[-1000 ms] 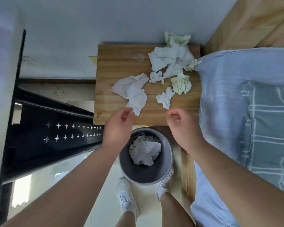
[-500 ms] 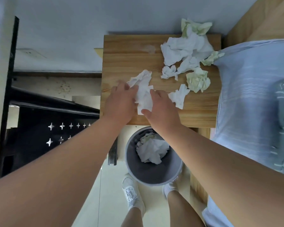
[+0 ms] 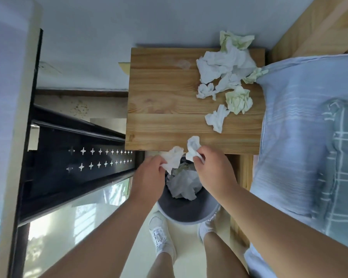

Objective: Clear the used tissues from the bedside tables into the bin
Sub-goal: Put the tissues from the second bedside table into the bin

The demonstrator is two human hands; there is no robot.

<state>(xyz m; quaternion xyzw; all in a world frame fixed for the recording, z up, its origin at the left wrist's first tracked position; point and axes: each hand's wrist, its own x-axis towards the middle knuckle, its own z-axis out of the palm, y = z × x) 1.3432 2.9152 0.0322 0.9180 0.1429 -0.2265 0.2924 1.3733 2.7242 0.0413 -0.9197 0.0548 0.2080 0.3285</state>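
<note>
A wooden bedside table (image 3: pixel 165 109) carries several crumpled white and pale green tissues (image 3: pixel 225 65) on its right half. Below its front edge stands a grey bin (image 3: pixel 189 213) with white tissues inside. My left hand (image 3: pixel 149 177) pinches a white tissue (image 3: pixel 174 159) just above the bin's far rim. My right hand (image 3: pixel 213 169) grips another white tissue (image 3: pixel 193 146) at the table's front edge. Both hands hover over the bin, close together.
A bed with a light blue sheet (image 3: pixel 301 127) and a checked blanket (image 3: pixel 346 157) lies right of the table. A black metal frame (image 3: pixel 78 157) and glass pane run along the left. My white shoes (image 3: pixel 161 235) stand beside the bin on the floor.
Both hands reached onto the table, gathered the large white tissue, and have pulled back off the front edge, each now holding tissue above the bin.
</note>
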